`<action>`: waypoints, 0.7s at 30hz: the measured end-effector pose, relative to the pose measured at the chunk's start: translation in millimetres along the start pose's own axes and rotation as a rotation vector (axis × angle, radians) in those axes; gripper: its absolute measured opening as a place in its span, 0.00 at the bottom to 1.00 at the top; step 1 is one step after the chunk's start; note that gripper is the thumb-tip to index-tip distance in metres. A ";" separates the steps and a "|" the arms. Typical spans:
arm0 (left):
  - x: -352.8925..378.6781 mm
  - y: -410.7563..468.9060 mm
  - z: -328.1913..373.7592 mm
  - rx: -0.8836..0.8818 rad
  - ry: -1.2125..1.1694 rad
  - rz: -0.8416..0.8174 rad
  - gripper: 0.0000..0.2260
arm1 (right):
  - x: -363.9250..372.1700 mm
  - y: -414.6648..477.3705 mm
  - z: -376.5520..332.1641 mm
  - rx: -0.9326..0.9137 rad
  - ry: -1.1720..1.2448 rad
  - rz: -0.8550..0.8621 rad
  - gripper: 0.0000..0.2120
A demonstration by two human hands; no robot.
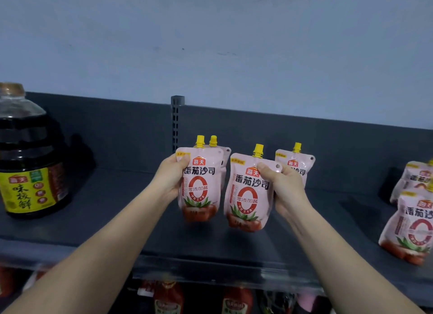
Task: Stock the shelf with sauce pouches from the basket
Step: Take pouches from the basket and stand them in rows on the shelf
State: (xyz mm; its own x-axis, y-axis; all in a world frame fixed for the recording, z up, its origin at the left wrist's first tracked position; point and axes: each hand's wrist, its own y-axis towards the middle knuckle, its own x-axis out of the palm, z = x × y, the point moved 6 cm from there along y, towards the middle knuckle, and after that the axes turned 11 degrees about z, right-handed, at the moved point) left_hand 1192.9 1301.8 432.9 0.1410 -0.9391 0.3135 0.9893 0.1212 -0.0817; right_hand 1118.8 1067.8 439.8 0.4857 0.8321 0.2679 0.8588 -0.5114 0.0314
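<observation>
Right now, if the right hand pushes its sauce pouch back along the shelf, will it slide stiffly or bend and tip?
Probably it bends: the sauce pouch in the right hand looks like soft film. Its full base suggests it can stand, as the pouch behind does. Pushed high, near the yellow cap, it may tip.

Both hands are bare: the left hand [169,178] and the right hand [284,187] show plain fingers and thumbs. Behind each hand, a slim bare left forearm [105,243] and right forearm [339,255] fill the lower view.
</observation>
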 end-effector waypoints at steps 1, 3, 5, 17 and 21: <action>1.6 6.3 -3.8 -0.001 0.014 -0.002 0.09 | -1.1 2.6 2.0 0.001 -0.004 0.001 0.05; 4.7 16.5 -10.3 0.010 0.043 -0.019 0.09 | -1.1 5.8 6.3 0.003 0.003 -0.009 0.06; 8.0 24.2 -16.3 0.021 0.050 -0.035 0.09 | 1.8 6.9 11.4 0.021 0.023 -0.030 0.06; 10.6 42.0 -27.5 0.179 0.215 -0.178 0.07 | 38.9 4.4 36.6 -0.020 -0.031 -0.187 0.04; 2.9 40.2 -27.4 0.270 0.291 -0.175 0.08 | 39.2 6.3 32.4 -0.116 -0.154 -0.267 0.05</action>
State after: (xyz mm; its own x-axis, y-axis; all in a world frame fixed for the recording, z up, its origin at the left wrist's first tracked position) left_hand 1232.0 1295.2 404.6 -0.0086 -0.9998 0.0177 0.9774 -0.0047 0.2114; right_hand 1148.5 1104.1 419.3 0.2724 0.9582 0.0873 0.9392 -0.2845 0.1924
